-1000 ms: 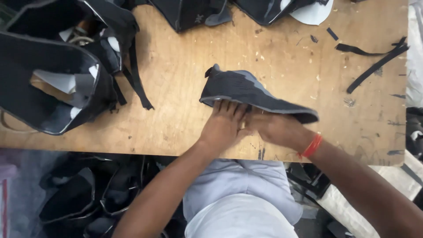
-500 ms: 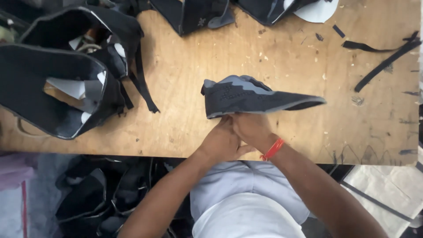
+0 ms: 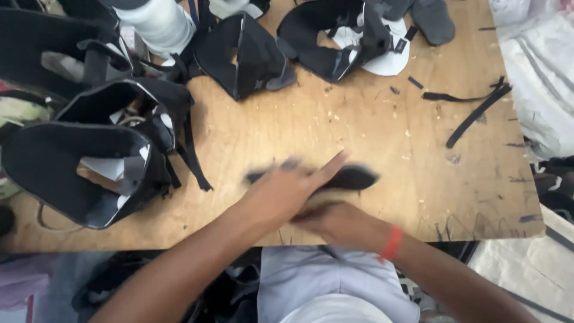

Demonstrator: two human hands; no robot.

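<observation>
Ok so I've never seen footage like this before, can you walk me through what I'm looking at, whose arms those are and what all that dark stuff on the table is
This is one view from a camera worn on a person's head, looking down at their own bare hands over a scuffed wooden worktable. The left hand lies over the right hand, which wears an orange wristband. Between them is a dark, flat shoe piece, blurred by motion, so the exact grip is unclear. To the left sit several black unfinished shoe uppers, with more at the top. Thin black offcut strips lie on the right, and a white thread cone stands at the top left.
</observation>
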